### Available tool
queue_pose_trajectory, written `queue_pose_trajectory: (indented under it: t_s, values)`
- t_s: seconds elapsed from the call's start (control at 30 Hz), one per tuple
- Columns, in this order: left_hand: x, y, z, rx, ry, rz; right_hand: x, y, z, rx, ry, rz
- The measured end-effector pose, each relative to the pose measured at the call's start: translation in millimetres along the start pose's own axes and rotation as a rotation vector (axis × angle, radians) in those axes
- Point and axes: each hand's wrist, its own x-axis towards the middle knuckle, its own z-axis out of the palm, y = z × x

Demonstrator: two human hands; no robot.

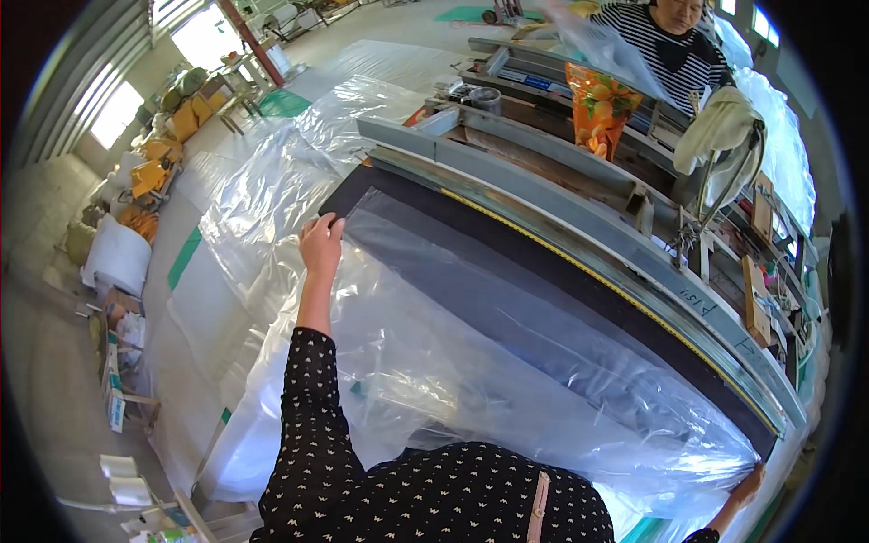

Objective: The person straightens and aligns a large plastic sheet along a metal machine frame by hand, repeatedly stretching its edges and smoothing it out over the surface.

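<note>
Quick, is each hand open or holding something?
Left hand: fingers bent at the dark surface's edge; whether it grips anything can't be told.
Right hand: closed, holding gathered clear plastic film.

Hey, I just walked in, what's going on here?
Someone has a clear plastic sheet spread partly over a dark bench top. Their right hand pinches its gathered right end; the left hand is at its far left edge, grip unclear. Across the bench, another person stands behind more clear plastic.

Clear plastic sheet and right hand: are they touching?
Touching: the head view shows the clear plastic sheet bunched at the right hand, folds converging into its grip.
</note>
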Motion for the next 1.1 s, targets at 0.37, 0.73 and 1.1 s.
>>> queue_pose_trajectory:
  t_s: [0.37, 0.73, 1.1]
  values:
    - [45.3, -4.1, -3.0, -0.251, -0.5, -0.26, 15.0, 36.7, 16.5, 0.104, 0.088, -0.052]
    - [4.5, -28.7, -26.3, -0.547, -0.708, -0.61, 16.0, 37.0, 17.3, 0.115, 0.079, -0.022]
    - [23.3, 29.2, -39.9, 0.083, -0.352, -0.05, 15.4, 46.6, 17.0, 0.125, 0.058, -0.049]
